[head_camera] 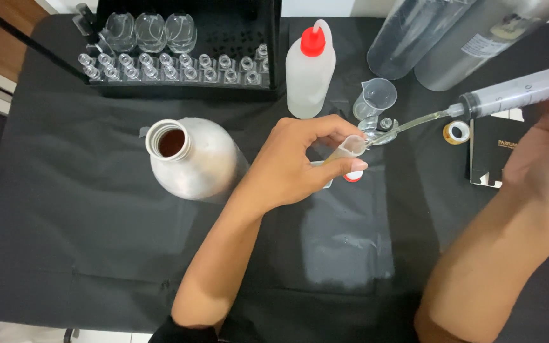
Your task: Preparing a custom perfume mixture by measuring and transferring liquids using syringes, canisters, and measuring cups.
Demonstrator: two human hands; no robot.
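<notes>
My left hand (300,162) grips a small clear tube (344,149), tilted with its open mouth up and to the right. My right hand (544,149) holds a large clear syringe (522,89). The syringe's thin flexible nozzle (408,126) curves down and its tip rests at the mouth of the tube. Both hands hover over a table covered in black cloth (84,209).
An open aluminium bottle (192,155) stands left of my left hand. A black rack (179,51) with several small glass vials sits at the back. Also there: a squeeze bottle with red cap (311,70), a small measuring cup (376,98), two big metal bottles (452,32), a dark box (494,152).
</notes>
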